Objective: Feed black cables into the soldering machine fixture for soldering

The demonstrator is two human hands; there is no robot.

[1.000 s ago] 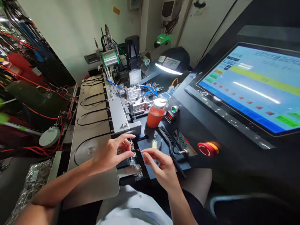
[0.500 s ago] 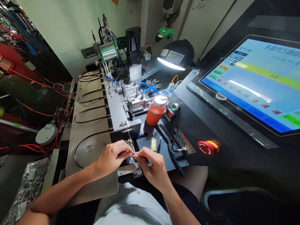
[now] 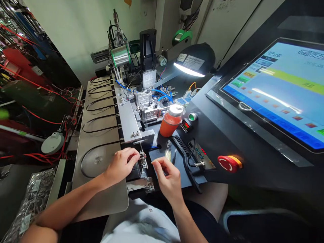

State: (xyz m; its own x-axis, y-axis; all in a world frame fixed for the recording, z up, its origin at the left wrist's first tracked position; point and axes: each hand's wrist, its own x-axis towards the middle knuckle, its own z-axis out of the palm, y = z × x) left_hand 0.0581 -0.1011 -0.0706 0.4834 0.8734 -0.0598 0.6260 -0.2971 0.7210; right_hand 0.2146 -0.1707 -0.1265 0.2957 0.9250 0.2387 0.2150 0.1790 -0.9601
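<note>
Pretty cramped little soldering station here. The left hand sits at bottom center with its fingers curled in narrow, right up at a small metal clamp fixture, though I can't tell if they're actually gripping it. The right hand is just beside that, thumb and index nearly pinched together, and if there's anything in there it's too tiny to make out. Under and right of the hands is a black mat with what looks like a pair of tweezers on it. Just above sits an orange-red bottle with a white cap. Up top center there's a solder spool on the machine, with blue air tubing running around it. Coiled black cables lie on the steel tabletop at left, a red emergency-stop button is right of the hands, and a big touchscreen fills the upper right.
</note>
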